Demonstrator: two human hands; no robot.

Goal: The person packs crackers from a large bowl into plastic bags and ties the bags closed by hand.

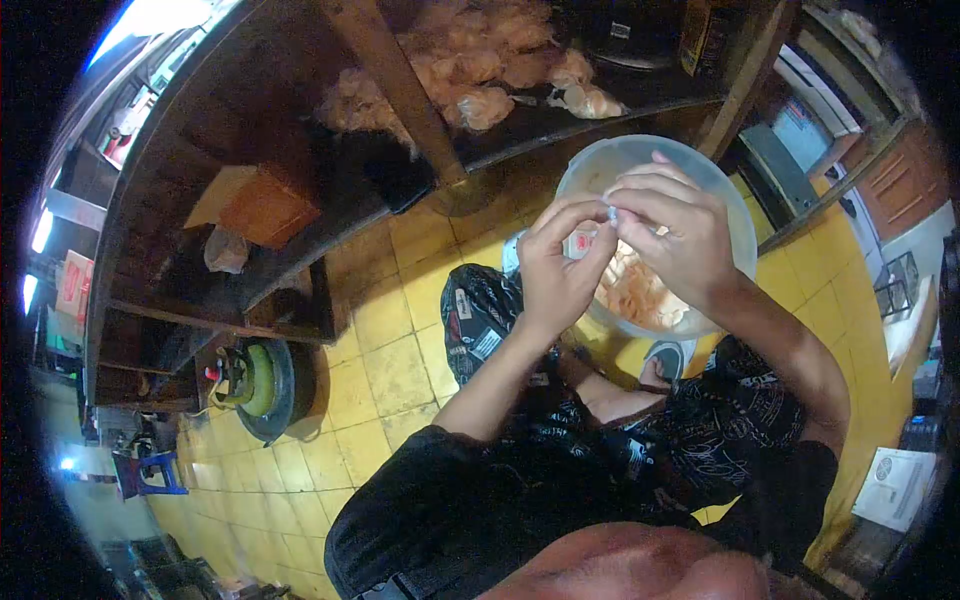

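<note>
Both my hands meet above a large translucent tub (738, 215). My left hand (568, 258) is closed, thumb and fingers pinched at a small whitish bit (612, 214) that looks like twisted plastic. From the other side, my right hand (685, 232) pinches the same bit, its fingertips almost touching the left ones. What hangs below that bit, if anything, is hidden by the hands. Orange powder and pale pieces (640, 290) lie inside the tub, partly covered by my hands.
Many small tied plastic bags (482, 106) with orange contents lie on the dark wooden shelf (540, 135) ahead. An open cardboard box (265, 207) sits on the shelf at left. A green gas cylinder (262, 380) stands on the yellow tiled floor (385, 365).
</note>
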